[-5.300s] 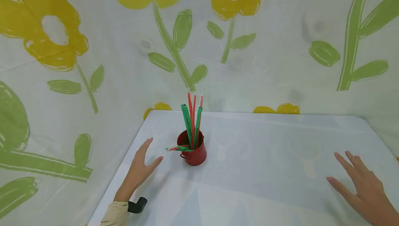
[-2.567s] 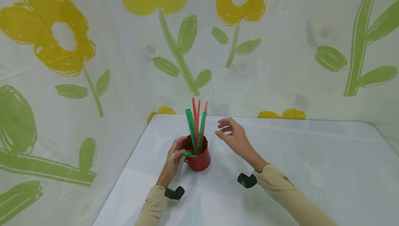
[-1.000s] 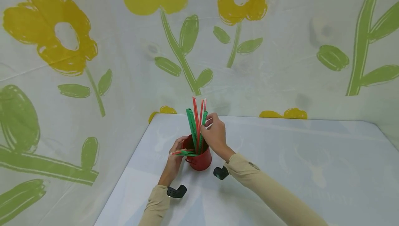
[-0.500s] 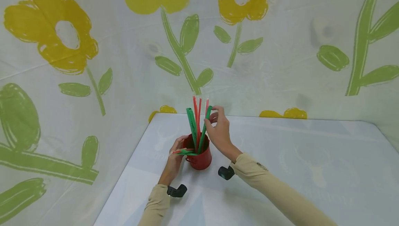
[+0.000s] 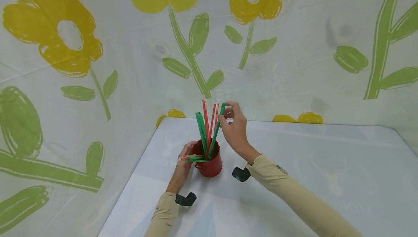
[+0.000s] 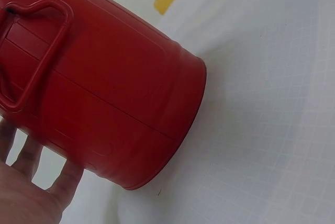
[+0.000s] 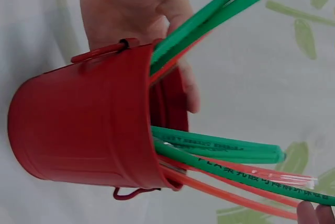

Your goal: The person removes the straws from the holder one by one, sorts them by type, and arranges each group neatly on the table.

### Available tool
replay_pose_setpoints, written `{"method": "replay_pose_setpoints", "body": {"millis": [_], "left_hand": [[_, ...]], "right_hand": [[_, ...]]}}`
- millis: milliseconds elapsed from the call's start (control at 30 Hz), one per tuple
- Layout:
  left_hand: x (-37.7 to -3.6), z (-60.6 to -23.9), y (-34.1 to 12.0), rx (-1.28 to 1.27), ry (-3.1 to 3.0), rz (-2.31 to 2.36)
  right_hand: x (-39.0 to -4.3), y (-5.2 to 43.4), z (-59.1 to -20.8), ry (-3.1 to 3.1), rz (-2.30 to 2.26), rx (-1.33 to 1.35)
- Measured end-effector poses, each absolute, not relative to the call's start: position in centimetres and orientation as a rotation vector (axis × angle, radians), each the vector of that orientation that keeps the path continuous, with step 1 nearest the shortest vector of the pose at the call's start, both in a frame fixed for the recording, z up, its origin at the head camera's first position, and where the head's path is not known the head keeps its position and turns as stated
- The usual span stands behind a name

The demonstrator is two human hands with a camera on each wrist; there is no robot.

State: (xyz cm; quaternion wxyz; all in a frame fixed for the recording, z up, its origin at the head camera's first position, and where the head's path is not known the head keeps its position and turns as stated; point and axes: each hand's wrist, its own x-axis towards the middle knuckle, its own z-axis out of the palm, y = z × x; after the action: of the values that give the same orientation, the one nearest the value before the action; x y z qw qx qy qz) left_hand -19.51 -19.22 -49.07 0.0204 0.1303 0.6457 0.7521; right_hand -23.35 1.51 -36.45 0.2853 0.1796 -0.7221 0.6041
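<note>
A cloth printed with yellow flowers and green stems hangs behind and to the left of the white desk. Two arms in tan sleeves reach in from the near edge, each with a small black device at the wrist.

A red bucket stands upright near the desk's far left corner. The left hand grips it from the left, fingers curled round its side (the right wrist view shows the fingers lying against the far wall of the bucket, beside a thin wire handle).

Green and red straws stand in the bucket, leaning slightly apart, and a few bent ones hang over the left rim above the left hand.

The right hand is raised just right of the bunch, thumb and fingers pinching the top of one green straw, whose lower end is inside the bucket.
</note>
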Motion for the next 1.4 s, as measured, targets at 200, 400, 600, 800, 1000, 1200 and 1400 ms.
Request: {"method": "replay_pose_setpoints", "body": {"millis": [200, 400, 600, 800, 1000, 1200, 1400], "left_hand": [[-19.6, -49.1, -19.1, 0.41, 1.998, 2.342], [-19.6, -49.0, -19.1, 0.426, 1.998, 2.343], [-19.8, -49.0, -19.0, 0.431, 2.0, 2.343], [-19.6, -49.0, -19.0, 0.446, 1.997, 2.339], [-19.4, -49.1, -19.1, 0.439, 1.995, 2.342], [-19.3, -49.2, -19.2, 0.411, 1.988, 2.353], [-19.5, -49.1, -19.2, 0.42, 1.993, 2.347]], "right_hand": [[-22.3, 2.2, -34.3, -1.858, 1.651, 0.507], [-21.0, 3.0, -31.7, -1.796, 1.691, 0.52], [-21.0, 3.8, -31.0, -1.763, 1.737, 0.51], [-20.9, 4.3, -30.9, -1.755, 1.766, 0.506], [-20.9, 4.6, -31.1, -1.773, 1.784, 0.501], [-20.9, 4.9, -31.6, -1.825, 1.821, 0.489], [-20.9, 5.1, -32.0, -1.878, 1.836, 0.463]]}}
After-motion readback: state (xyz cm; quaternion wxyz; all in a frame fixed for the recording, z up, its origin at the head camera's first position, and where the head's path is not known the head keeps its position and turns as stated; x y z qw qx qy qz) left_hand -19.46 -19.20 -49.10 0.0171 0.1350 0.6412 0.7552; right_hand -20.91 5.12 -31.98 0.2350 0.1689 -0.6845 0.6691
